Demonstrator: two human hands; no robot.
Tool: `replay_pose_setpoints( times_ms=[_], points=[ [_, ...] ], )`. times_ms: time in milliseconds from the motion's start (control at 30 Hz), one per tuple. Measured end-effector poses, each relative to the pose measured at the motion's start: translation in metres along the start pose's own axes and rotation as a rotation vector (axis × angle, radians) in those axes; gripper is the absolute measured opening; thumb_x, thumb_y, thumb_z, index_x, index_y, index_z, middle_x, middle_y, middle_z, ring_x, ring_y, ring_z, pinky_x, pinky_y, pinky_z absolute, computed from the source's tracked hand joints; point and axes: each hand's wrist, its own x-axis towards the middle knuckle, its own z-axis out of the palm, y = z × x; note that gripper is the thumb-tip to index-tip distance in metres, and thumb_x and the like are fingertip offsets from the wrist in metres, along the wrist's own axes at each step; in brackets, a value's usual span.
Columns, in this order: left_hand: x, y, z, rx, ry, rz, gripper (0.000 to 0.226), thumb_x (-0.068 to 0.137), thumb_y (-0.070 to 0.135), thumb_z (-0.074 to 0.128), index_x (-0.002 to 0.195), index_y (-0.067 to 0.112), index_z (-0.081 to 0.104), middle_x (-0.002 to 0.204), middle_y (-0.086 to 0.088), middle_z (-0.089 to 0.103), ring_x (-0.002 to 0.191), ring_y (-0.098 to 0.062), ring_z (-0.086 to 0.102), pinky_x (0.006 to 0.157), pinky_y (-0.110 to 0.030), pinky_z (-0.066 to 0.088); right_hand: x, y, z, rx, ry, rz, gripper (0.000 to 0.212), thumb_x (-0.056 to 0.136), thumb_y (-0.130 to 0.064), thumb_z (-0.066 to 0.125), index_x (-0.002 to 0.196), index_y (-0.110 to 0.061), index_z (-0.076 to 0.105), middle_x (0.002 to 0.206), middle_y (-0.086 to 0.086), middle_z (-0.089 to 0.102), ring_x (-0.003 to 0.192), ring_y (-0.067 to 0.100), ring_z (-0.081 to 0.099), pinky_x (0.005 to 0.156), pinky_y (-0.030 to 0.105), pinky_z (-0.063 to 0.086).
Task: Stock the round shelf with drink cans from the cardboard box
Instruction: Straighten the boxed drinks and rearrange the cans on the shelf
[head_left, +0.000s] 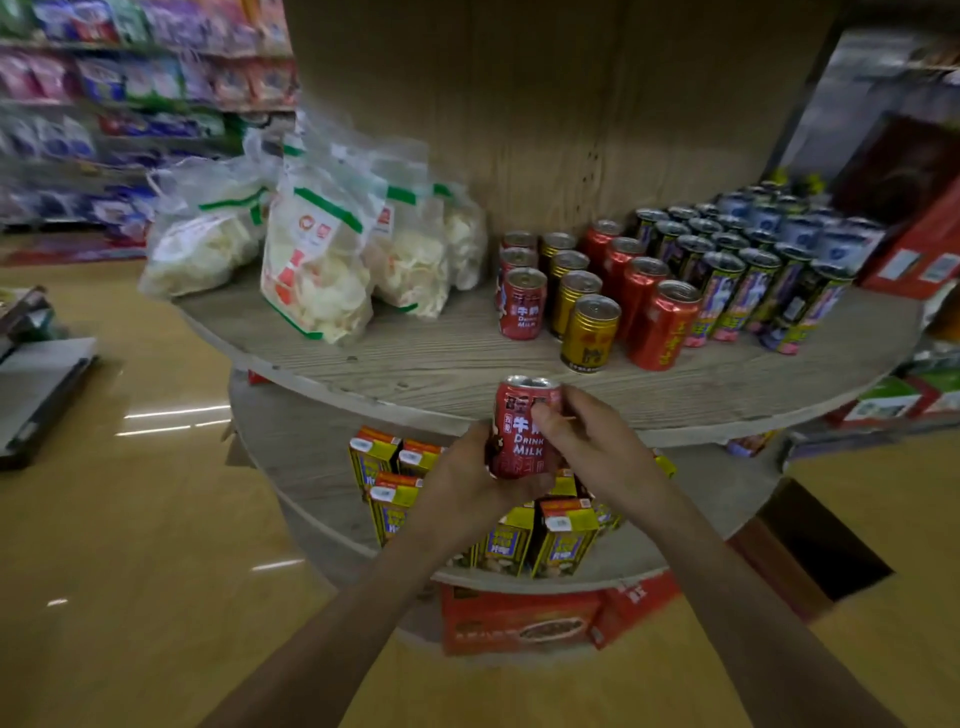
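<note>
Red can (522, 434), shiny printed metal with a bright silver rim. The shelf (415, 364) is pale, grainy wood, matt and rough at its edge; the bags (317, 260) are clear crinkled plastic. Glossy floor (130, 519), throwing back light streaks.

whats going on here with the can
A person is stocking a round wooden shelf in a shop. Both hands hold one red milk drink can in front of the top tier: the left hand grips it low, the right hand higher up. It is not yet set down. Matching red cans stand on that tier beside gold cans.
</note>
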Motion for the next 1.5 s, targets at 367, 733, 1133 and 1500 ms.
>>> replay_pose_setpoints(
  times_ms=[367, 733, 1133, 1500],
  points=[
    [0.099, 0.004, 0.012, 0.359, 0.146, 0.058, 0.068, 0.057, 0.069, 0.07, 0.104, 0.019, 0.066, 0.095, 0.003, 0.068, 0.093, -0.022, 0.06, 0.083, -0.039, 0.048, 0.069, 0.022, -0.02, -0.067, 0.02, -0.06, 0.054, 0.094, -0.051, 0.058, 0.143, -0.03, 0.047, 0.137, -0.011, 0.059, 0.123, 0.004, 0.055, 0.104, 0.035, 0.048],
    [0.135, 0.008, 0.017, 0.32, 0.205, 0.046, 0.066, 0.069, 0.043, 0.086, 0.122, 0.015, 0.058, 0.112, -0.003, 0.066, 0.107, -0.023, 0.058, 0.096, -0.041, 0.045, 0.1, 0.047, -0.021, -0.051, 0.009, -0.054, 0.054, 0.096, -0.035, 0.062, 0.146, -0.031, 0.041, 0.142, -0.007, 0.055, 0.128, 0.009, 0.054, 0.108, 0.043, 0.047],
    [0.164, 0.003, 0.013, 0.218, 0.241, 0.008, 0.074, 0.064, 0.04, 0.086, 0.128, 0.031, 0.051, 0.118, 0.007, 0.068, 0.111, -0.016, 0.063, 0.092, -0.043, 0.054, 0.105, 0.074, -0.007, -0.178, 0.026, -0.031, 0.068, 0.096, -0.027, 0.062, 0.155, -0.03, 0.029, 0.147, -0.009, 0.051, 0.132, 0.009, 0.05, 0.11, 0.034, 0.043],
    [0.173, -0.009, 0.018, 0.179, 0.295, -0.003, 0.072, 0.064, 0.051, 0.084, 0.126, 0.04, 0.05, 0.115, 0.013, 0.069, 0.111, -0.014, 0.063, 0.091, -0.045, 0.055, 0.108, 0.087, -0.001, -0.223, 0.053, -0.053, 0.074, 0.096, -0.028, 0.061, 0.158, -0.025, 0.021, 0.149, -0.003, 0.048, 0.135, 0.013, 0.047, 0.111, 0.039, 0.044]
  ],
)
